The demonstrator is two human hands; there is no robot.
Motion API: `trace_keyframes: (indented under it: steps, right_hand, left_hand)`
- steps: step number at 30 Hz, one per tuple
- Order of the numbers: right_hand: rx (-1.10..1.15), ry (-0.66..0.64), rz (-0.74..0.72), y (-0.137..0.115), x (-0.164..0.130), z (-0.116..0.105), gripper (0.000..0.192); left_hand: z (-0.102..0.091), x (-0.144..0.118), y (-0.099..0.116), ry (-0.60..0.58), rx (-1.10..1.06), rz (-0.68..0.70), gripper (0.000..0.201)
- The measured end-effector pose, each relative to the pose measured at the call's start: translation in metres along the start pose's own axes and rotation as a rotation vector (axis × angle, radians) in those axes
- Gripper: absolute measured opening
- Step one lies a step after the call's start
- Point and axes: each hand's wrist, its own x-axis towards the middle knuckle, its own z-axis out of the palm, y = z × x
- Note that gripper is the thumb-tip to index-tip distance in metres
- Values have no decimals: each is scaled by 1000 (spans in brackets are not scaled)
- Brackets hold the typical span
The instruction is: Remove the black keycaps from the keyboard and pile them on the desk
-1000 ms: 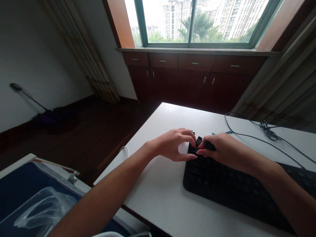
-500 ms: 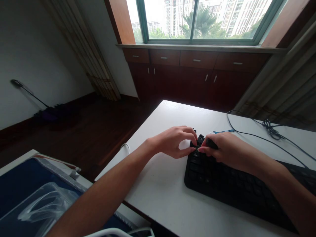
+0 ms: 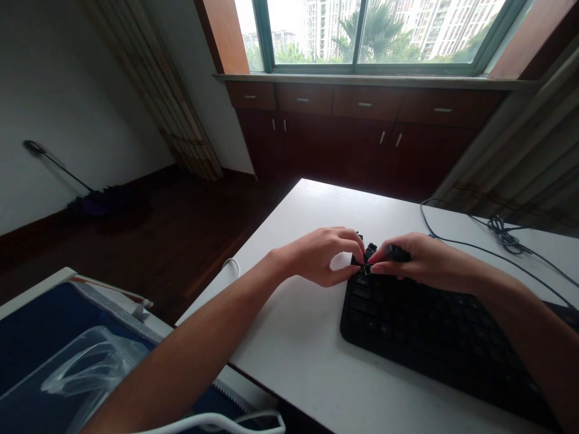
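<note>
At the lower left of the frame a dark blue zip pouch [image 3: 40,337] lies with crumpled clear plastic [image 3: 85,374] on it, and a white cable [image 3: 217,420] loops along the bottom edge. Your left hand [image 3: 323,256] sits at the middle of the frame over the white tabletop [image 3: 294,349], its thumb and forefinger curled into a pinch that meets the upper left corner of the black keyboard [image 3: 429,337]. Right at that pinch is a small black keycap [image 3: 365,269], held between the fingertips of both hands just above the corner keys. Your right hand [image 3: 418,260] lies just right of centre, resting on the keyboard's top rows, its fingers closed and gripping a small black tool [image 3: 395,253] against the thumb; what kind of tool I cannot tell. At the upper right a dark cable [image 3: 493,232] snakes across the tabletop, knotted near the frame's right side.
</note>
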Motion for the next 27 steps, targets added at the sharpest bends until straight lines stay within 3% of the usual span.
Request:
trace_keyframes:
  steps: [8,16,21,27]
  right_hand:
    - [-46,-109,27,-5,13,-9,37]
    - [-267,-93,27,-14,11,-5,41]
    - [-494,25,-9,-28,9,1,32]
    - [-488,-23,-47,-33,14,-3,30]
  left_hand:
    - [0,1,-1,2,-29,7,16]
    - [1,1,-2,21,-50,3,14]
    - [2,1,-3,40,-78,17,15]
    - [3,3,-3,42,-106,-3,13]
